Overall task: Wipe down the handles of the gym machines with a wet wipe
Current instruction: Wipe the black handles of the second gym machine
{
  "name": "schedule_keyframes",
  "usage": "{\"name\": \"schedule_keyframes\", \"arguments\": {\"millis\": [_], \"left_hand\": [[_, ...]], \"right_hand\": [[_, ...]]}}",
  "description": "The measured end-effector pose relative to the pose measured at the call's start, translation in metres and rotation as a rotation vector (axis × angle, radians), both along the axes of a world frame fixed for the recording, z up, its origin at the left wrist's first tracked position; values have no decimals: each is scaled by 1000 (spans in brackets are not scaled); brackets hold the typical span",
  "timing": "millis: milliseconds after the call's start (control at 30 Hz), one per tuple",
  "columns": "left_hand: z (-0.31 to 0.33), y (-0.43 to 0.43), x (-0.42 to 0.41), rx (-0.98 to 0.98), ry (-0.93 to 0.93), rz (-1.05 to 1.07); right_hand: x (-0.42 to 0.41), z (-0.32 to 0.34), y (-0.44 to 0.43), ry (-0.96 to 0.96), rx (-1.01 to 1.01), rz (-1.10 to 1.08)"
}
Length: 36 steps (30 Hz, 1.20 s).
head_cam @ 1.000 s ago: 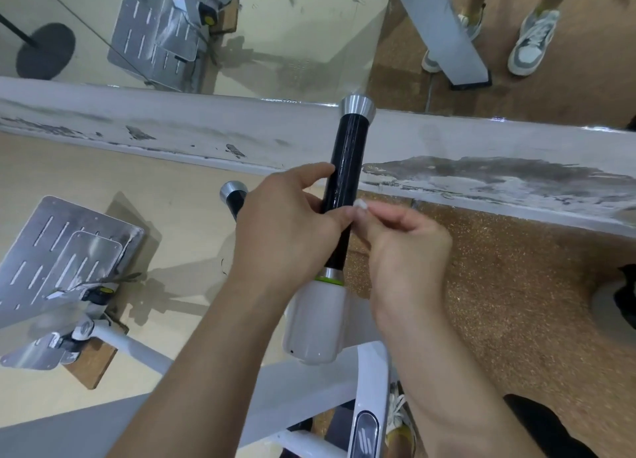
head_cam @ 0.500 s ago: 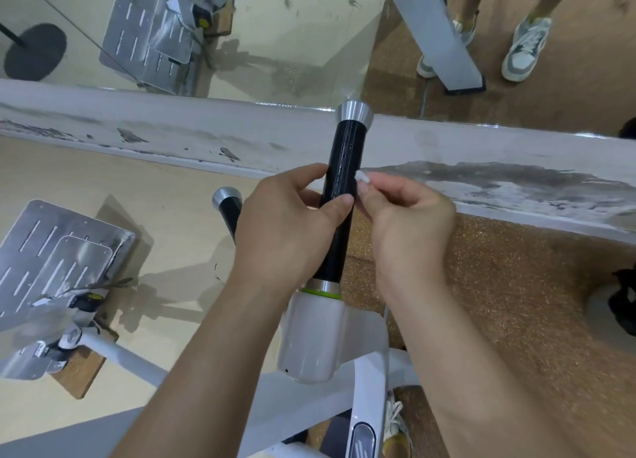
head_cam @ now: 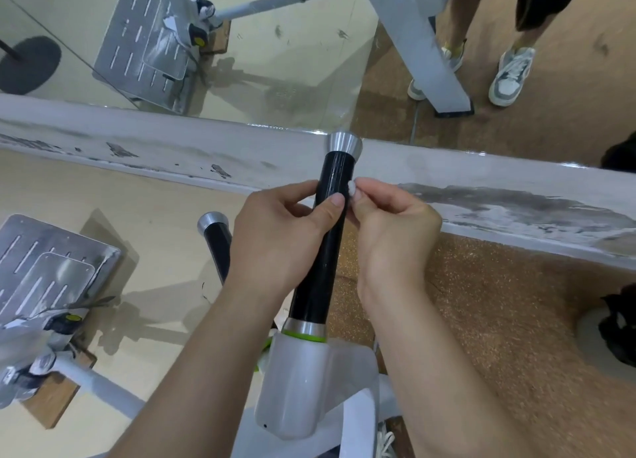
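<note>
A black machine handle (head_cam: 330,213) with a silver end cap (head_cam: 343,144) stands upright out of a white housing (head_cam: 303,385). My left hand (head_cam: 278,237) grips the handle at mid height, thumb across its front. My right hand (head_cam: 392,227) sits just right of the handle, its fingertips pinching a small white wad of wipe (head_cam: 352,186) against the handle's side. A second black handle (head_cam: 216,240) with a silver cap stands to the left, partly hidden behind my left hand.
A worn white ledge (head_cam: 172,151) runs across below a mirror that reflects the machine's white frame (head_cam: 423,44) and a person's legs and sneakers (head_cam: 509,75). A slotted metal footplate (head_cam: 44,261) lies at the left. Speckled brown flooring (head_cam: 499,320) is on the right.
Both hands slid slightly up the handle, and my right hand's pinch with the white wad moved closer against the handle's side. The view tilted up a little.
</note>
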<state>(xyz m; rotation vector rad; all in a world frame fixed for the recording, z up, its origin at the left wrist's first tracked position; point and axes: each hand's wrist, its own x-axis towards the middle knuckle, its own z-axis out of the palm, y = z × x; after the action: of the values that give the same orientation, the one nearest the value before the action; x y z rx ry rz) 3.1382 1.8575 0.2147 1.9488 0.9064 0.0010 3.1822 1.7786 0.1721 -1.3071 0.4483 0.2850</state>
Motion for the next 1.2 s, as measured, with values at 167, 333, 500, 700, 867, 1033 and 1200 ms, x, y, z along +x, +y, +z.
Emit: {"name": "schedule_keyframes", "arguments": {"millis": [167, 333, 500, 700, 867, 1033, 1200], "left_hand": [[1, 2, 1, 10, 24, -29], [8, -5, 8, 204, 97, -83], [13, -11, 10, 299, 123, -112], [14, -13, 13, 339, 114, -104], [9, -17, 12, 452, 124, -146], [4, -14, 15, 446, -36, -188], [5, -5, 34, 315, -138, -153]], "right_hand": [[-2, -1, -4, 53, 43, -11], [25, 2, 8, -59, -157, -10], [30, 5, 5, -121, -228, 20], [51, 2, 13, -95, -233, 10], [40, 6, 4, -324, -490, 210], [62, 15, 9, -392, -520, 276], [110, 31, 5, -304, -586, 821]]}}
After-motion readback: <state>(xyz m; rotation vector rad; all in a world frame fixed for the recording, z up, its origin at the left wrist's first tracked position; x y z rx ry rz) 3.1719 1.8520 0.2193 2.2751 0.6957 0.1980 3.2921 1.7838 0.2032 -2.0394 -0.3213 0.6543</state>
